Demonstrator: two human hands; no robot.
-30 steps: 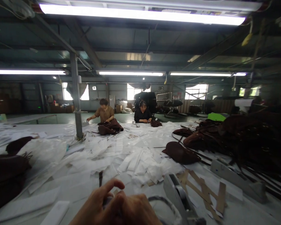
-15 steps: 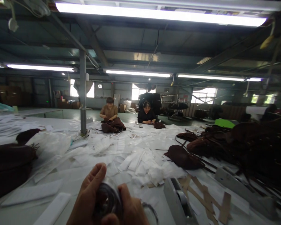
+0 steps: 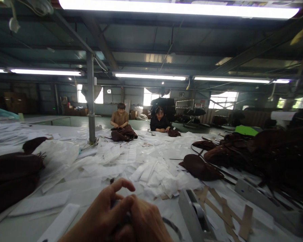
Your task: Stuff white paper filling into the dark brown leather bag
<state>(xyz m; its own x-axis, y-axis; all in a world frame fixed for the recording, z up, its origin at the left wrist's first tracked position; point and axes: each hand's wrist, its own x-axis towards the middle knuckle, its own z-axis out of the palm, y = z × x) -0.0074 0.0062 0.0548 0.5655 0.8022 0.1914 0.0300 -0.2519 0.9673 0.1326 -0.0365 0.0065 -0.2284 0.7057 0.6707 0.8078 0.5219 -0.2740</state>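
My left hand (image 3: pixel 101 215) and my right hand (image 3: pixel 143 222) are pressed together at the bottom edge of the head view, low over the white table (image 3: pixel 86 198). Between them they hold a dark coiled strap (image 3: pixel 173 227), mostly hidden by the fingers; one loop of it curls out to the right. The left forefinger is raised and bent over the right hand. A grey metal tape dispenser (image 3: pixel 194 213) stands just right of my hands.
White paper strips (image 3: pixel 151 171) litter the table. Dark brown bags (image 3: pixel 200 167) lie at the right and at the left edge (image 3: pixel 10 174). Cardboard strips (image 3: pixel 224 211) lie beyond the dispenser. A steel post (image 3: pixel 91 97) rises from the table. Two people (image 3: pixel 120 117) sit working at the far end.
My hands have closed over the dark coil, which showed between them half a second ago. The view has drifted a little, and the hands sit slightly further right.
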